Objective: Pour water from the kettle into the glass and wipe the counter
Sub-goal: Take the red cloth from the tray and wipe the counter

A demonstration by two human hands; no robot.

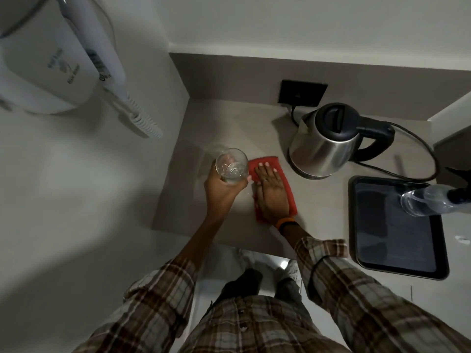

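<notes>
My left hand (221,189) holds a clear glass (232,166) with some water in it, lifted above the beige counter (226,128). Right beside it, my right hand (272,192) lies flat with spread fingers on a red cloth (290,197) spread on the counter. A steel kettle (322,146) with a black lid and handle stands upright on the counter behind the cloth, to the right, its cord running to a black wall socket (302,93).
A black tray (396,228) sits at the right with a clear plastic bottle (428,201) over its far edge. A white wall-mounted hair dryer (58,59) with coiled cord hangs at the left. The counter's front edge is just below my wrists.
</notes>
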